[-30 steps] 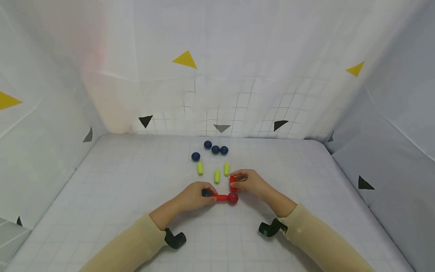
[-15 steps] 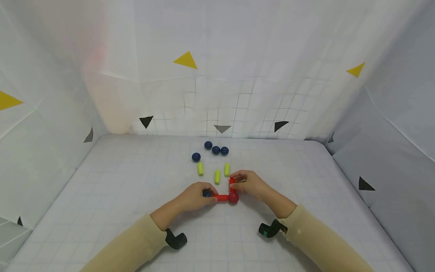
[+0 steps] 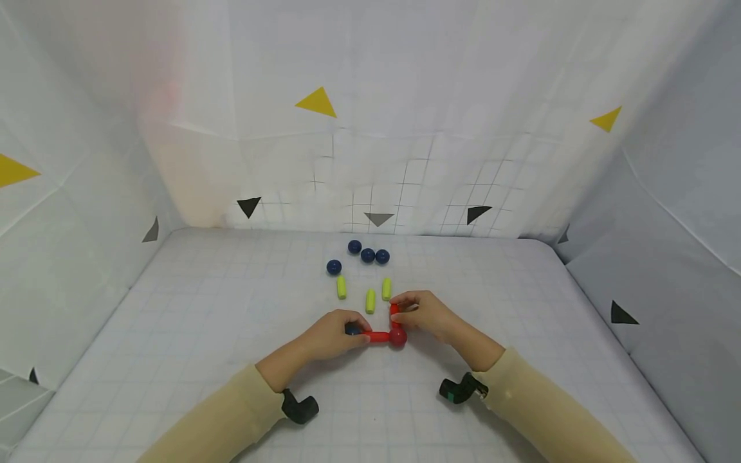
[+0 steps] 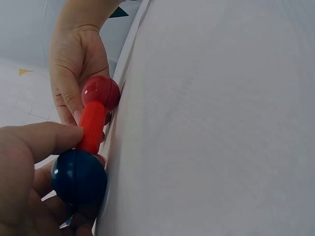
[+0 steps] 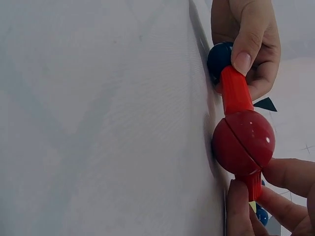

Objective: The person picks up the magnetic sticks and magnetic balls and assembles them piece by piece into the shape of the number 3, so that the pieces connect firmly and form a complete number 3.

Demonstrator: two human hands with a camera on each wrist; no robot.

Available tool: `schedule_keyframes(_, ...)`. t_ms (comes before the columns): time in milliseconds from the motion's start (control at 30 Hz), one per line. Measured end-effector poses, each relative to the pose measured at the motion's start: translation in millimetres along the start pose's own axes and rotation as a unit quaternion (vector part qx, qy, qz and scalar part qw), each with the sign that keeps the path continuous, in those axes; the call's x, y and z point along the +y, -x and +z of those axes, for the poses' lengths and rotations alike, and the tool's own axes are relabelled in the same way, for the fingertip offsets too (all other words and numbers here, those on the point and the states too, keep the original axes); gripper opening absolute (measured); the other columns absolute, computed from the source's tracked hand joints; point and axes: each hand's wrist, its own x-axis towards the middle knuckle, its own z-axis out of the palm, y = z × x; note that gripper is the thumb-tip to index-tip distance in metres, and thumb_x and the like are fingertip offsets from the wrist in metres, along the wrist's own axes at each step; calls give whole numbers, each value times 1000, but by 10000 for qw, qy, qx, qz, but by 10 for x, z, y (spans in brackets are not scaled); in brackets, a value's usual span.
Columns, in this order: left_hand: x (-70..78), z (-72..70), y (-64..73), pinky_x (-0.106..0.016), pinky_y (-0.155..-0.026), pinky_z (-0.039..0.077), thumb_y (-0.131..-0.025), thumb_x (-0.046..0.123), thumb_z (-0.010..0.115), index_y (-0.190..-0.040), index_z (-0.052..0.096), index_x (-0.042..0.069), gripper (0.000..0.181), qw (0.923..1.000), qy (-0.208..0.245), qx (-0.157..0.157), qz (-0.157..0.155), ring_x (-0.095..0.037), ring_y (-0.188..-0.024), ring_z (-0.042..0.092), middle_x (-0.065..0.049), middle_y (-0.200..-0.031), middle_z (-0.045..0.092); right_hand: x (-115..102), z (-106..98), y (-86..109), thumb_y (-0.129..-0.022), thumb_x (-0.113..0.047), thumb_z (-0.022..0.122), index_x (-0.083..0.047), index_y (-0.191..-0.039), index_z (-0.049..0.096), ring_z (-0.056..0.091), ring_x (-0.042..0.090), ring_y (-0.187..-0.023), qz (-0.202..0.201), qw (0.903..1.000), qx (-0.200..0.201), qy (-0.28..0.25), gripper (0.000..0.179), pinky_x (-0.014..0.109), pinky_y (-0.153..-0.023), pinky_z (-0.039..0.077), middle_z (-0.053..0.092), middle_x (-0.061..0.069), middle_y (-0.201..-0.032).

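Note:
My left hand (image 3: 331,334) pinches a red rod (image 4: 92,127) between thumb and fingers. A dark blue ball (image 4: 78,177) sits on the rod's left end, partly under the fingers in the head view. At its right end is a red ball (image 3: 397,337), low over the white table. With fingertips on either side, my right hand (image 3: 427,315) pinches a second red rod (image 5: 254,186). This rod points away from the body, its near end right at the red ball, and roughly makes a right angle with the first rod. Fingers hide part of it.
Beyond the hands lie several yellow-green rods (image 3: 370,301), one close to the right fingertips. Farther back are several loose dark blue balls (image 3: 367,255). White fabric walls (image 3: 370,167) with yellow and dark triangles enclose the table's back and sides.
The second red rod has shifted slightly left in my right hand, and its near end now lines up with the red ball. My left hand keeps its hold, nearly still.

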Motion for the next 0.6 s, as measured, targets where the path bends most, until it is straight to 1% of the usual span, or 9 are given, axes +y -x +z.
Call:
schedule_keyframes(133,1,-1,-3,-39,-89,45,-93,29,72,-104,72,24,12,10000,-3,0,-27,-15,-93,55,10,-94,63,-11,1,6,-87,-6,77,-5,-124,69,62,22,-97,-47,9999,22,100,37,31,-80,57,63,11,-116)
schedule_keyframes(200,1,-2,-3,-40,-91,45,-94,30,72,-104,72,24,12,10000,7,-5,-55,-15,-94,55,10,-95,63,-15,2,10,-88,-7,77,-3,-124,68,63,22,-96,-138,9997,15,212,38,32,-79,58,63,12,-116)
schedule_keyframes(300,0,-3,-2,-41,-92,45,-94,30,71,-104,72,24,12,10000,40,-23,-81,-16,-96,54,10,-96,63,-23,8,15,-87,-8,78,-4,-123,68,64,20,-94,-198,9991,66,359,37,31,-78,58,64,10,-114)
schedule_keyframes(367,-5,-2,-2,-41,-91,45,-94,30,71,-104,72,24,12,9999,58,-37,-74,-16,-96,54,10,-97,63,-21,8,17,-88,-9,78,-4,-122,68,65,19,-93,-253,9987,82,443,36,31,-78,58,65,9,-113)
schedule_keyframes(600,-11,-1,-3,-40,-88,45,-94,30,71,-104,72,24,11,9999,105,-50,-44,-16,-94,54,9,-96,63,-45,-41,28,-90,-14,76,-7,-118,70,66,20,-92,-260,9977,87,619,29,33,-79,58,65,8,-112)
